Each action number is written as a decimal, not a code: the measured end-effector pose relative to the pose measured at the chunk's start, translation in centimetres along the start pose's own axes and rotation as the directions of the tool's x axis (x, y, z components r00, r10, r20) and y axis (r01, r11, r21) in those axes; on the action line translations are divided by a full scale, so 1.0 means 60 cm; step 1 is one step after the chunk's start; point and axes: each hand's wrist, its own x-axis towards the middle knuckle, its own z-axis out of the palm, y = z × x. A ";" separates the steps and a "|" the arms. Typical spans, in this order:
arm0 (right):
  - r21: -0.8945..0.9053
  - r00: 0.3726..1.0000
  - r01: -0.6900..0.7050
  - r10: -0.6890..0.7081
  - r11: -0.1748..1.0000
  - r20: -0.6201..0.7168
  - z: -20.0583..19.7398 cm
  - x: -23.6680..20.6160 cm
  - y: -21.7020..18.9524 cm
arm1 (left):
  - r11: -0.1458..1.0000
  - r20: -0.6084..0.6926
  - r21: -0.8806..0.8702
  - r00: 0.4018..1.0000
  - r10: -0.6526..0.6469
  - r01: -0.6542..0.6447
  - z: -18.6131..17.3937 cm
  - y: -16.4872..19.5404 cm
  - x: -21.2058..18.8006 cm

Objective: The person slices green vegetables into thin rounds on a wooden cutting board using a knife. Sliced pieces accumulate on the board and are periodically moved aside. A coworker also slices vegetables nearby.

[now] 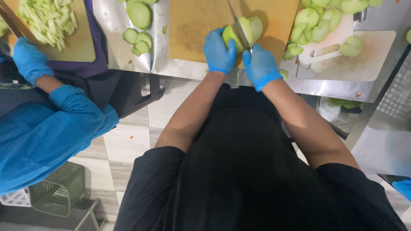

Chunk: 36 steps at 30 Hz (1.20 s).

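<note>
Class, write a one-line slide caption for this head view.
Gloved left hand steadies green vegetable on wooden board; right hand slices with knife.

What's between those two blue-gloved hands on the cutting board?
In the head view, a pale green vegetable half and the knife slicing it lie between left hand and right hand.

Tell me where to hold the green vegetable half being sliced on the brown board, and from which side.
Hold the vegetable half over its uncut rounded end, coming from the left, as the left hand does; the knife in the right hand works its right side.
</note>
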 end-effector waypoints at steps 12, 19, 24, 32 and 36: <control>-0.112 1.000 0.010 -0.009 0.994 0.007 -0.039 -0.039 -0.077 | 0.998 0.033 0.046 0.999 -0.032 0.030 0.000 -0.002 0.001; -0.107 0.999 -0.037 0.035 0.994 -0.018 0.006 -0.008 -0.059 | 0.997 0.016 0.053 0.999 -0.049 0.048 0.007 -0.004 0.000; -0.088 1.000 -0.029 0.028 0.996 -0.009 0.029 0.015 -0.037 | 0.992 0.021 0.087 0.995 -0.097 0.094 0.009 0.002 -0.005; -0.051 0.999 -0.047 0.048 0.998 0.004 0.056 0.003 -0.021 | 0.987 0.060 0.139 0.994 -0.096 0.087 -0.006 0.010 0.001; -0.064 0.992 -0.116 0.118 0.991 0.040 0.087 0.010 0.007 | 0.991 0.035 0.100 0.996 -0.088 0.084 -0.014 0.014 0.003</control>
